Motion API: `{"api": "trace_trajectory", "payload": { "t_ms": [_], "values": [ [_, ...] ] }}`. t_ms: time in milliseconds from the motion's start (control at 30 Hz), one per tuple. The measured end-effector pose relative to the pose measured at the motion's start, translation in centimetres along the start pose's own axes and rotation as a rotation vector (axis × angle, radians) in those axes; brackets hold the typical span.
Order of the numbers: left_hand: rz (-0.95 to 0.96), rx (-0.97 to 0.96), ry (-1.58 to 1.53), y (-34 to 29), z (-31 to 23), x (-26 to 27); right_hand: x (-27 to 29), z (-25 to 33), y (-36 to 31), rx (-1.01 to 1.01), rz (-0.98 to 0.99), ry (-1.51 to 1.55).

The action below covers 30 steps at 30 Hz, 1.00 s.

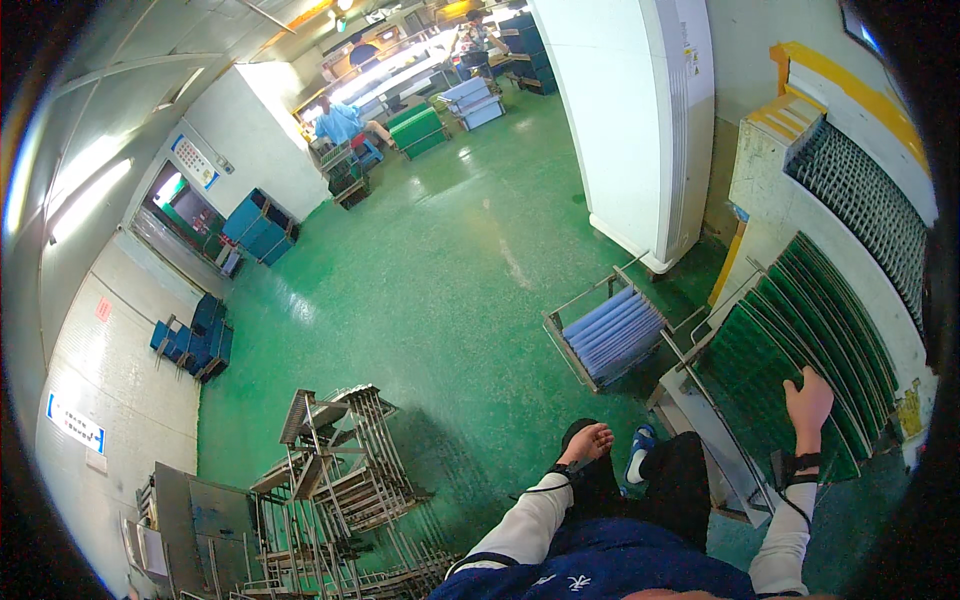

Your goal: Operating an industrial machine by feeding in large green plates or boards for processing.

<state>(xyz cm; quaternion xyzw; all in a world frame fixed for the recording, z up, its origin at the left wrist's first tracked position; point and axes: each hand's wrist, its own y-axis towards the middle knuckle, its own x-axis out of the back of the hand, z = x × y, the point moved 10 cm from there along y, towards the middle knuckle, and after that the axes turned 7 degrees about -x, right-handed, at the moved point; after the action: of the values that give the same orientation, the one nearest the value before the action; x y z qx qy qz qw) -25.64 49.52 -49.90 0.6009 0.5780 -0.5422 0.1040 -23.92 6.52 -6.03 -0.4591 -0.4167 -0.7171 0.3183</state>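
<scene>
On the right, dark green flat panels (760, 345) stand in a close row, tilted, beside a pale machine. My right hand (808, 405) is at the upper edge of one of these panels, its fingers bent against it; the fingertips are partly lost against the dark green. My left hand (588, 442) hangs over my dark trouser leg, its fingers curled in, and nothing shows in it. A thin metal rail (715, 410) runs along the near side of the panels.
A metal-framed rack of blue-violet slats (612, 335) stands ahead on the green floor. Stacked metal frames (340, 460) are at the left. Near the panels rises a tall white cabinet (625, 120). Blue crates (260, 228) line the left wall; people sit at a far bench.
</scene>
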Motion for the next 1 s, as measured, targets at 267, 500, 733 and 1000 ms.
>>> {"api": "trace_trajectory", "payload": {
  "t_ms": [267,500,733,1000],
  "values": [
    [-0.126,0.055,-0.019,-1.2,0.3,-3.0,-1.0,-0.9,0.3,0.01,0.006,-0.021],
    [-0.078,0.02,-0.016,-0.6,-0.1,0.4,-0.5,0.3,0.1,0.027,-0.001,0.002],
    [-0.039,0.05,-0.024,-0.2,0.3,-0.7,-0.9,-0.9,-0.2,0.037,-0.036,-0.018],
    [0.136,0.135,-0.176,-1.8,0.1,-6.4,1.9,-0.1,-0.4,-0.02,-0.042,-0.003]
  ]
}}
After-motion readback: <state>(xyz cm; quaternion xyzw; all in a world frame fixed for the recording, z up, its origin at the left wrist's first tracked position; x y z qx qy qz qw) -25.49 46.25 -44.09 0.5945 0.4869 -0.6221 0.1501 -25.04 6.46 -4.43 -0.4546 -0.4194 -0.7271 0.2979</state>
